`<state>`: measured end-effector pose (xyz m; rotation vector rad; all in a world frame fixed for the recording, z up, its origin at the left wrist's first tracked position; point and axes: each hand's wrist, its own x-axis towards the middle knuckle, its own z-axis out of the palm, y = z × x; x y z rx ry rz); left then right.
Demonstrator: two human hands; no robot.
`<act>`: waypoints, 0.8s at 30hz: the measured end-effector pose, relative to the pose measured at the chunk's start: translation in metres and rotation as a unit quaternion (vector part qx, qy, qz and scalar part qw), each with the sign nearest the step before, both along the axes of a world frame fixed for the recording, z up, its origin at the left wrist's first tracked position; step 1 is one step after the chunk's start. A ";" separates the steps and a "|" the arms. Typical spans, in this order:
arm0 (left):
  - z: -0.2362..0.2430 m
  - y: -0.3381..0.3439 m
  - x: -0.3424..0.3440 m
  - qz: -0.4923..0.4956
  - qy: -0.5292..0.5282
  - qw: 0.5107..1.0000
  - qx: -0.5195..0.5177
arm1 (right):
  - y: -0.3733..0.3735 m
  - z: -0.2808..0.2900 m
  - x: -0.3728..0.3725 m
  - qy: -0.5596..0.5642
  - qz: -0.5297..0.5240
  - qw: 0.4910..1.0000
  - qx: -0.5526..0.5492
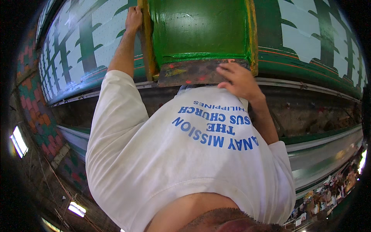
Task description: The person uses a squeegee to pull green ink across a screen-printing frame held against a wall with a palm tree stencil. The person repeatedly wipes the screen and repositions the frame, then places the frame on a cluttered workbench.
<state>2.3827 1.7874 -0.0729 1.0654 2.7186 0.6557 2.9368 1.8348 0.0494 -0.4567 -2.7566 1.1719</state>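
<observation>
A screen-printing frame (253,36) with paint-stained wooden sides and a wet green mesh (199,27) lies in front of me on a long printing table. My left hand (134,18) is closed on the far part of its left wooden side. Across the near end of the frame runs a dark board (189,73), smeared with red and yellow paint. My right hand (240,82) is over the right end of this board, fingers and thumb apart, with nothing visible between them. Whether its fingertips press on the board I cannot tell.
White pieces (299,42) with dark green printing between them cover the table on both sides of the frame. A pale rail (305,88) runs along the table's near edge. Behind me stands another long table (324,154). Cluttered items (320,197) lie at the lower right.
</observation>
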 end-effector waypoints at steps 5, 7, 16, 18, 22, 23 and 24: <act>-0.034 -0.007 -0.049 -0.217 0.126 0.968 -0.006 | -0.031 -0.001 -0.047 -0.068 0.108 0.989 0.082; -0.048 -0.012 -0.047 -0.158 0.077 0.984 0.020 | -0.038 0.000 -0.058 -0.085 0.079 0.989 0.096; -0.054 0.000 -0.013 -0.191 0.469 0.859 -0.079 | -0.014 0.007 -0.112 -0.268 -0.003 0.956 0.118; -0.053 0.001 -0.013 -0.190 0.384 0.903 -0.031 | -0.006 0.011 -0.112 -0.242 -0.030 0.963 0.114; -0.048 0.004 -0.007 -0.194 0.376 0.905 -0.052 | -0.010 0.017 -0.103 -0.243 -0.051 0.964 0.098; -0.044 0.005 -0.004 -0.171 0.325 0.930 -0.012 | -0.016 0.015 -0.100 -0.251 -0.046 0.961 0.108; -0.040 0.006 -0.001 -0.148 0.272 0.951 0.027 | -0.022 0.013 -0.098 -0.242 -0.039 0.962 0.120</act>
